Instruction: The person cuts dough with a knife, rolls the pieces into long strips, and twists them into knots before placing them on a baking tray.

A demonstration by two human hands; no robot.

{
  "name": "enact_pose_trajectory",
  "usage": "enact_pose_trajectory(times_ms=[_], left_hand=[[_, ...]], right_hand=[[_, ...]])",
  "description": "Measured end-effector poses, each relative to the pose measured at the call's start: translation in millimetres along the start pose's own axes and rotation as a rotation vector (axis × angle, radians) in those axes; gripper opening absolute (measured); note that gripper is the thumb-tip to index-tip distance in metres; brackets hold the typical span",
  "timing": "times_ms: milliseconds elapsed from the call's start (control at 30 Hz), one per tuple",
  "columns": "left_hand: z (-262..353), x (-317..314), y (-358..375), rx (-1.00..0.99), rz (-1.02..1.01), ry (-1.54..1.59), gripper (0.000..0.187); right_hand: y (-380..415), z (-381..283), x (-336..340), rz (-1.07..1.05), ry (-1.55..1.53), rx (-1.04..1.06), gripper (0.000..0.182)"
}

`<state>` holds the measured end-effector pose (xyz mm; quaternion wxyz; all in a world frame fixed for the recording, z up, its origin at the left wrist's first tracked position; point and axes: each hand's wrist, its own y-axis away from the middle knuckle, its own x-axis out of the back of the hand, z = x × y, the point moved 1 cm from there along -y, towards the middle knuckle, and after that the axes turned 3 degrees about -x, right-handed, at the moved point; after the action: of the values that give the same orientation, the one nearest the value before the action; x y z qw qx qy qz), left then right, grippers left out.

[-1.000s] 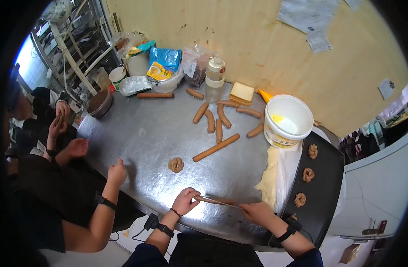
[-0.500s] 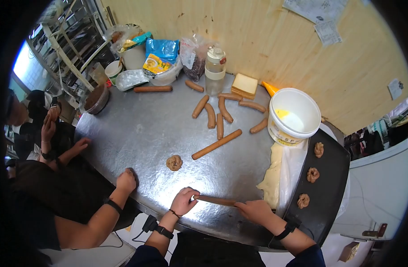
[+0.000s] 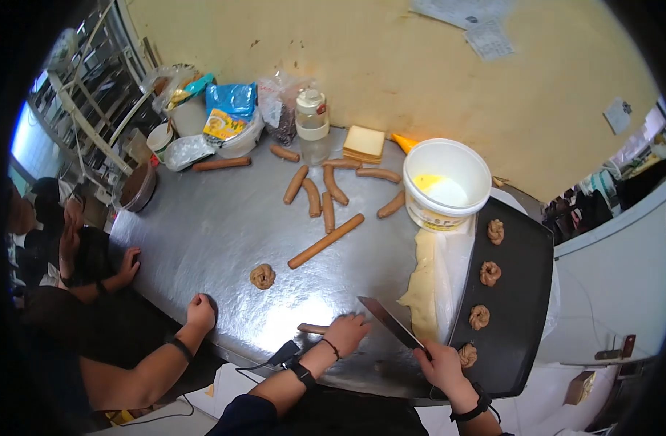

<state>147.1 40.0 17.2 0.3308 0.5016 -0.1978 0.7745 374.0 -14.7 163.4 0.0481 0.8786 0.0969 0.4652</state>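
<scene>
My left hand (image 3: 347, 336) lies palm down on the table near its front edge, fingers spread. The end of a brown dough roll (image 3: 312, 328) sticks out to its left; the rest is hidden under the hand. My right hand (image 3: 443, 369) is closed around the handle of a knife (image 3: 392, 323), its broad blade pointing up and left over the table. A twisted dough knot (image 3: 262, 276) sits farther left, with a long dough rope (image 3: 325, 241) beyond it. Several short dough rolls (image 3: 312, 198) lie toward the back.
A black tray (image 3: 518, 291) with several dough knots stands at the right. Beside it are a pale dough sheet (image 3: 421, 283) and a white bucket (image 3: 449, 174). A bottle (image 3: 313, 127), bread slices (image 3: 363, 143) and bags line the wall. A co-worker's hand (image 3: 200, 312) rests at the left edge.
My left hand has moved right and now covers part of a dough roll. My right hand has turned the knife so its blade points up and left. The view has shifted right.
</scene>
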Motion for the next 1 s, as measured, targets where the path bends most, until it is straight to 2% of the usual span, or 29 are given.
enact_pose_trajectory(times_ms=[67,100,167,200,267,333,367,400,467,500,533,600,633,667,733,767,800,867,933,1000], left_hand=[[0,19,0,0.084,-0.031,0.119,0.032],[3,37,3,0.071,-0.037,0.108,0.032],[13,89,16,0.127,0.238,0.438,0.024],[19,112,22,0.169,0.291,0.486,0.016],[14,124,40,0.381,0.319,0.975,0.017],[2,117,54,0.397,0.477,1.179,0.018],[-6,107,60,0.493,0.512,1.346,0.017],[-13,94,66,0.490,0.512,1.341,0.017],[-30,58,77,0.799,0.565,1.607,0.018],[-37,40,81,0.907,0.555,1.635,0.020],[-49,16,92,0.907,0.562,1.637,0.020],[-72,-19,115,0.850,0.458,1.070,0.026],[-52,14,112,0.893,0.380,0.678,0.031],[-45,26,111,0.897,0.384,0.680,0.031],[-36,37,112,0.824,0.302,0.269,0.031],[-35,35,115,0.719,0.415,0.203,0.035],[-39,34,116,0.726,0.420,0.202,0.035],[-42,33,116,0.343,0.511,0.282,0.039],[-41,27,116,0.315,0.516,0.317,0.034],[-45,20,114,0.353,0.435,0.281,0.029]], right_hand=[[13,-1,6,0.022,-0.066,-0.026,0.025],[18,-1,9,0.036,-0.074,-0.032,0.025],[29,3,11,0.069,-0.139,-0.060,0.026],[33,4,11,0.080,-0.147,-0.065,0.026],[39,7,12,0.097,-0.183,-0.111,0.026],[41,9,13,0.120,-0.192,-0.087,0.026],[42,9,14,0.134,-0.196,-0.060,0.026],[42,9,13,0.139,-0.199,-0.058,0.026],[41,7,12,0.129,-0.200,-0.045,0.025],[40,7,11,0.129,-0.197,-0.040,0.025],[39,7,9,0.096,-0.147,-0.015,0.025],[34,4,5,0.059,-0.097,0.017,0.026],[30,2,4,0.019,-0.070,0.061,0.026],[27,0,2,-0.024,-0.043,0.103,0.026],[20,3,-6,-0.064,-0.006,0.146,0.026],[15,4,-10,-0.096,0.028,0.187,0.025],[10,1,-11,-0.100,0.030,0.194,0.025],[-2,-6,-13,-0.187,0.151,0.245,0.022],[-16,-11,-16,-0.223,0.201,0.298,0.022],[-30,-12,-23,-0.258,0.249,0.353,0.022]])
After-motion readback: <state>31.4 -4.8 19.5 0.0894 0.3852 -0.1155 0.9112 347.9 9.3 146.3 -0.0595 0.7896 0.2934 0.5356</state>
